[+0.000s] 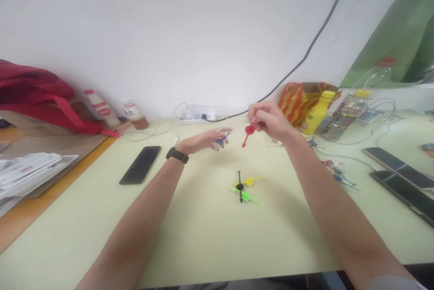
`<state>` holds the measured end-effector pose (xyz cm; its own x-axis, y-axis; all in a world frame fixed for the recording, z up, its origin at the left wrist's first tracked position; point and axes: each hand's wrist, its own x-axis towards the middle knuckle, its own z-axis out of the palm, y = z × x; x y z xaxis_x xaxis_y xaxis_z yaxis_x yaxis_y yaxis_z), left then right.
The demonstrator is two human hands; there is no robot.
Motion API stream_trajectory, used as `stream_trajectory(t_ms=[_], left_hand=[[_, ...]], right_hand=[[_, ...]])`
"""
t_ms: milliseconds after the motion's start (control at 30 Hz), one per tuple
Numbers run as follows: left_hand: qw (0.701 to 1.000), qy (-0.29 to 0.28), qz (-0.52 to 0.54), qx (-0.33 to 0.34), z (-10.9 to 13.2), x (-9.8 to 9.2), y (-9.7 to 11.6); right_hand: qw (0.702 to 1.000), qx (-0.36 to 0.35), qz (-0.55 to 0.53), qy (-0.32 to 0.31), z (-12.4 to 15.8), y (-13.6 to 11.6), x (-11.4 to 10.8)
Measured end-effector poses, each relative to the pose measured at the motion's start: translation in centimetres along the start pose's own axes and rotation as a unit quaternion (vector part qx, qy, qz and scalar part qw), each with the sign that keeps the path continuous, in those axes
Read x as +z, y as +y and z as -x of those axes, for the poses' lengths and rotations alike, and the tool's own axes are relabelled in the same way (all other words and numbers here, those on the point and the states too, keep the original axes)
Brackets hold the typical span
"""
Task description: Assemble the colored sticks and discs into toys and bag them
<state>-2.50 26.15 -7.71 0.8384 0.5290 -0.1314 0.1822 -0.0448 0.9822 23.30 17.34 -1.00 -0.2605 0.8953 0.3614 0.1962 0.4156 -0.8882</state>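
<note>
Our right hand [269,120] pinches a red plastic arrow [248,133] in its fingertips — our left hand [200,141] is half open at a small blue piece [224,138], hold unclear — above the black, yellow and green arrows [240,187] on the counter [203,245]

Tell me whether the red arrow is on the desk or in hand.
In hand: the right hand pinches the red plastic arrow by its round end, holding it up above the pale desk, tip pointing down.

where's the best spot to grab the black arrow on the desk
Pinch the round hub of the black arrow from straight above: it lies across the green piece and yellow piece, so the hub is the easiest part to reach, while the thin shaft seems likelier to slip.
</note>
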Motion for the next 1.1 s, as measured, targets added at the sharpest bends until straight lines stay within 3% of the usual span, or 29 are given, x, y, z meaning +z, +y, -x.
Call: stream_trajectory(t_ms=[167,367,500,733,967,1100], left_hand=[[1.0,-0.022,0.013,0.008,-0.1,-0.3,-0.2],[0.998,-0.047,0.044,0.023,0.1,-0.4,0.0],[0.996,-0.056,0.059,0.035,0.2,-0.4,0.1],[0.995,-0.072,0.055,0.033,-0.2,0.5,0.4],[0.995,-0.088,0.038,0.042,-0.7,2.1,1.1],[0.995,-0.085,0.037,0.04,-0.6,2.5,1.3]], right_hand=[[0.996,-0.001,0.011,0.09,0.1,0.0,-2.3],[0.971,0.015,0.174,0.165,1.2,-0.3,-4.7],[0.962,0.018,0.243,0.12,1.7,-0.7,-5.1],[0.985,0.037,0.169,-0.01,0.8,-0.1,-3.2],[0.992,0.056,0.1,-0.048,0.2,0.3,-0.8],[0.994,0.077,0.07,-0.015,-0.3,0.7,0.3]])
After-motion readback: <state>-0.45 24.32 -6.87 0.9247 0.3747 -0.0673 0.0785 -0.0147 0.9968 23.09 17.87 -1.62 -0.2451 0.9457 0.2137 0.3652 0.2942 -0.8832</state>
